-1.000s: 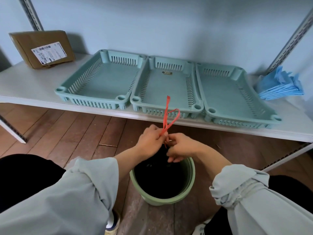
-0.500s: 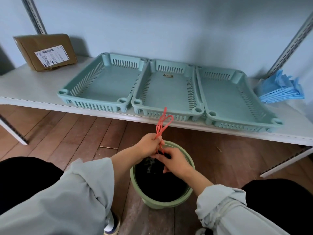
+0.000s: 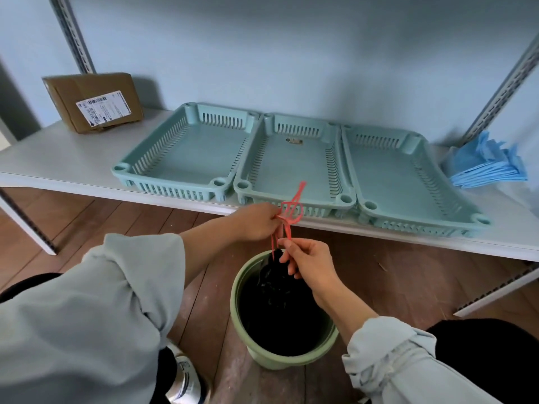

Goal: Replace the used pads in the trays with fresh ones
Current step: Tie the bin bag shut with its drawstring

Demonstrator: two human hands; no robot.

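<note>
Red drawstring (image 3: pixel 287 220) pinched between left hand (image 3: pixel 256 221) and right hand (image 3: pixel 310 265) (trays (image 3: pixel 186 150) just beyond).

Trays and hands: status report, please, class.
Both hands, left and right, grip the red drawstring over the bin. Three trays bare. Fresh blue pads untouched on shelf. Nothing in the way.

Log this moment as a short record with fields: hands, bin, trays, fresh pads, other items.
left hand: pinching the red drawstring
right hand: gripping the same drawstring lower down
bin: green, on the wooden floor, lined with a black bag
trays: three teal, side by side on the white shelf, no pads inside
fresh pads: blue stack at the shelf's right end
cardboard box: shelf's left end, against the wall
</note>
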